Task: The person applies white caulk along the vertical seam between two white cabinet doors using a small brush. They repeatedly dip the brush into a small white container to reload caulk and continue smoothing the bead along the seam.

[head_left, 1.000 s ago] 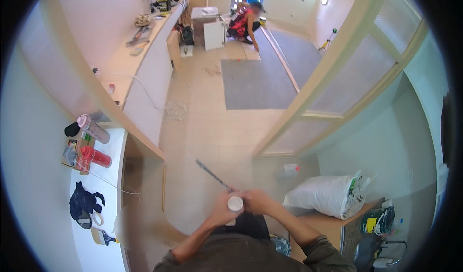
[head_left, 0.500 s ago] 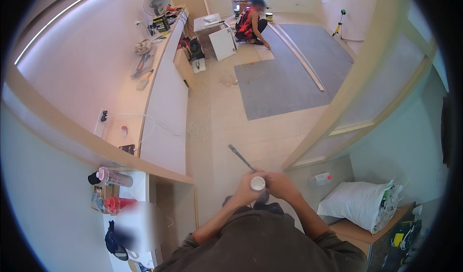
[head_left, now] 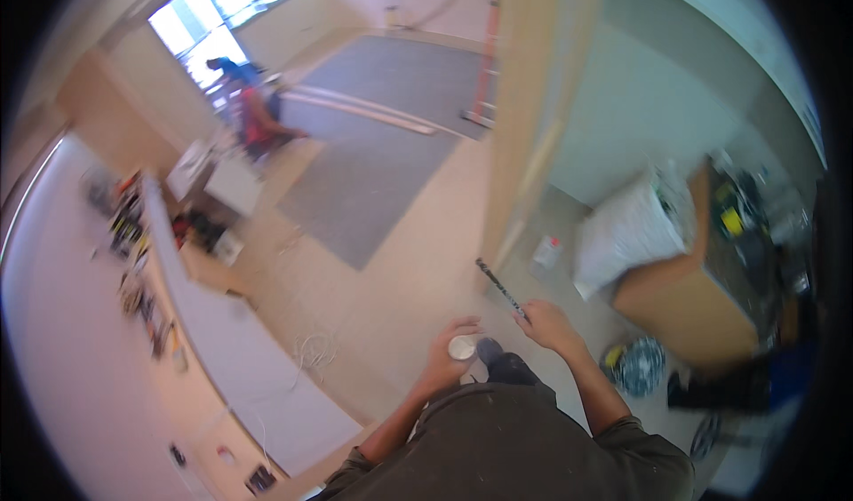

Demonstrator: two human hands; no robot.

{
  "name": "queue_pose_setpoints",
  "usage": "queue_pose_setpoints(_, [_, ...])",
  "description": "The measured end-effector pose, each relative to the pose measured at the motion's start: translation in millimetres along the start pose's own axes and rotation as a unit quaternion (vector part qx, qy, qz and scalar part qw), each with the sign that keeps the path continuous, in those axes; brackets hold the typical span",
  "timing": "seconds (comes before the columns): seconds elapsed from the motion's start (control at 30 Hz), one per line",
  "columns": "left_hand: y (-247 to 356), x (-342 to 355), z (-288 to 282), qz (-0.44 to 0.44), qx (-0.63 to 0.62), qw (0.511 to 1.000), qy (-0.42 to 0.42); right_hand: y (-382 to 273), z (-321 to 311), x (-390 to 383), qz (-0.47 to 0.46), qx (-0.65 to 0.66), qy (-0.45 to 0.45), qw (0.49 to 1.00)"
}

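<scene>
My left hand [head_left: 442, 361] is wrapped round a small round container with a white top [head_left: 461, 348], in front of my body. One or two of its fingers reach out past the rim. To the right, my right hand [head_left: 546, 326] grips the near end of a long, thin, dark speckled stick [head_left: 499, 286], whose exact kind I cannot make out. The stick points away and to the left, over the pale floor. A gap separates the two hands. My shoe [head_left: 489, 351] shows just beyond the container.
Along the left runs a long counter [head_left: 213, 359] with tools on it. A wooden post [head_left: 524, 119] rises ahead right, near a white jug [head_left: 546, 254] and a stuffed white sack [head_left: 626, 230]. Two people crouch at the far left by grey floor sheeting [head_left: 364, 181]. A cable [head_left: 313, 350] lies on the floor.
My hands have come apart: the right now holds the stick away from the container, which stays in the left. The view has swung to the right and blurred.
</scene>
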State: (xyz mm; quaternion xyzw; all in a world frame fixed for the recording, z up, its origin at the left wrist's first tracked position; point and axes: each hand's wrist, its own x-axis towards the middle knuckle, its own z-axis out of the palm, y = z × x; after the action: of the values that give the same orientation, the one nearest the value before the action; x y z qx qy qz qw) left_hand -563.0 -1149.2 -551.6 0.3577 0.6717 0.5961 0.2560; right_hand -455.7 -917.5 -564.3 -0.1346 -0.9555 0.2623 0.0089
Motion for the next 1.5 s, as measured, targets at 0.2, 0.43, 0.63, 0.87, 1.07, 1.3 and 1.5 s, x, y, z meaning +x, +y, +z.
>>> queue_pose_setpoints(0.2, [-44.8, 2.3, 4.3, 0.046, 0.014, 0.985, -0.168, -3.0, 7.0, -161.2, 0.266, -0.009, 0.049, 0.963])
queue_pose_setpoints(0.43, [25.7, 2.9, 107.0, -0.087, -0.021, 0.957, -0.274, -7.5, 28.9, -288.7, 0.417, 0.077, 0.187, 0.886])
queue_pose_setpoints(0.63, [31.1, -30.4, 230.1, -0.002, 0.031, 0.935, -0.353, 36.0, 70.2, -393.9, 0.41, 0.069, 0.304, 0.857])
queue_pose_setpoints(0.87, [28.2, -78.8, 391.1, -0.046, -0.05, 0.931, -0.358, 99.8, 6.8, -540.7, 0.439, 0.093, 0.372, 0.813])
queue_pose_setpoints(1.07, [49.1, -55.1, 454.4, -0.028, 0.032, 0.942, -0.333, 180.3, 1.7, -586.1, 0.389, 0.075, 0.383, 0.834])
queue_pose_setpoints(1.3, [62.6, 42.1, 481.1, 0.013, -0.032, 0.974, -0.222, 274.1, -16.2, -522.7, 0.32, 0.142, 0.333, 0.875])
queue_pose_setpoints(1.5, [108.4, 141.4, 570.1, 0.102, -0.071, 0.965, -0.233, 305.9, -108.8, -540.1, 0.34, 0.044, 0.409, 0.846])
